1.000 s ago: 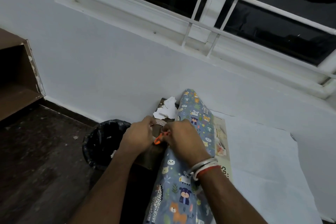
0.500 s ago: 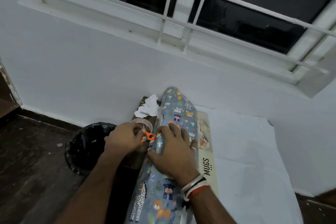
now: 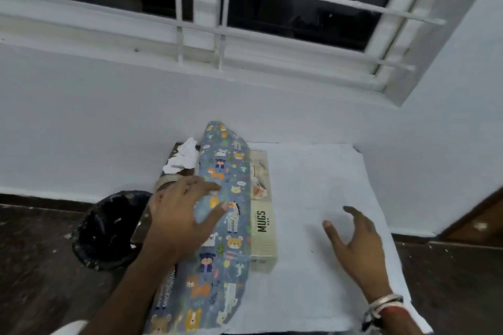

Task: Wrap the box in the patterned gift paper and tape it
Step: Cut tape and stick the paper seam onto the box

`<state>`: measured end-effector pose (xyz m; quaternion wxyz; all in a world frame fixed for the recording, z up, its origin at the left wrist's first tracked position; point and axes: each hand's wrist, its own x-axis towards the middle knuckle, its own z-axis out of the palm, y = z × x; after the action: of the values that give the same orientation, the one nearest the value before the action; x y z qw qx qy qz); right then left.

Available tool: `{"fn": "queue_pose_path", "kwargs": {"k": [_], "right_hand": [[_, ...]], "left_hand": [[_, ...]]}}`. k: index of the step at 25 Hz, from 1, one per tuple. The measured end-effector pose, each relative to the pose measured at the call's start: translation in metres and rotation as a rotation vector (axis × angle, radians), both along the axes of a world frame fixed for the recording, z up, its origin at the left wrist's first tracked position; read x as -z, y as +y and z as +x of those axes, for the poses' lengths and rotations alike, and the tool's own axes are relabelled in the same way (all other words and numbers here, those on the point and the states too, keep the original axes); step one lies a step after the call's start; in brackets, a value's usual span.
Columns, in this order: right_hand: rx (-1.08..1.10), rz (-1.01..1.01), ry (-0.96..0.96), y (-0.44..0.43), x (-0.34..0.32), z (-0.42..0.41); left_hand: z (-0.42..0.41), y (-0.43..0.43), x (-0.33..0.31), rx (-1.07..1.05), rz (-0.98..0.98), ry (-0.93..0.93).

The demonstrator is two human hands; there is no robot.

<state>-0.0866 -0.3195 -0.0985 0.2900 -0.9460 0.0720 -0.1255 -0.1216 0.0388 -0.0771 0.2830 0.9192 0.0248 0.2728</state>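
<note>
- The box, cream with "MUGS" printed on its side, lay at centre frame. Only its right-hand face showed, and the rest sat under the patterned gift paper.
- The paper arched over the box from the upper middle of the frame down to the lower left, loose at both ends, with no tape visible on it.
- The left hand pressed flat on the paper's left slope, fingers spread wide.
- The right hand hovered open and empty over the white sheet, right of centre.
- A tape roll sat just beyond the left hand, and a black bin stood further left.
- With only one hand pinning it, the springy paper could probably slide or uncurl off the box, leaving a crooked seam.
</note>
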Motion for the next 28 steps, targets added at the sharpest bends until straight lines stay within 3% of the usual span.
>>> {"fn": "queue_pose_path", "kwargs": {"k": [3,5,8,10,14,17,21,24,28], "right_hand": [[0.162,0.059,0.179,-0.061,0.006,0.017],[0.215,0.228,0.259,-0.090,0.012,0.035],[0.353,0.513,0.368,-0.117,0.021,0.060],[0.357,0.570,0.364,-0.130,0.019,0.067],[0.336,0.474,0.115,-0.145,-0.026,0.062],[0.234,0.391,0.042,-0.149,-0.070,0.055],[0.202,0.339,-0.096,-0.158,-0.126,0.048],[0.169,0.255,-0.143,-0.172,-0.163,0.045],[0.068,0.139,-0.139,-0.161,-0.195,0.043]], "left_hand": [[-0.004,-0.040,-0.011,0.049,0.167,0.247],[0.001,-0.062,-0.018,0.058,0.226,0.435],[0.011,-0.089,-0.024,0.051,0.296,0.586],[0.014,-0.103,-0.025,0.080,0.327,0.658],[0.012,-0.127,-0.020,0.152,0.441,0.738],[0.013,-0.143,-0.015,0.079,0.539,0.783],[0.021,-0.169,-0.023,0.039,0.486,0.728],[0.024,-0.194,-0.026,0.043,0.464,0.669],[0.022,-0.216,-0.019,0.012,0.578,0.653]]}}
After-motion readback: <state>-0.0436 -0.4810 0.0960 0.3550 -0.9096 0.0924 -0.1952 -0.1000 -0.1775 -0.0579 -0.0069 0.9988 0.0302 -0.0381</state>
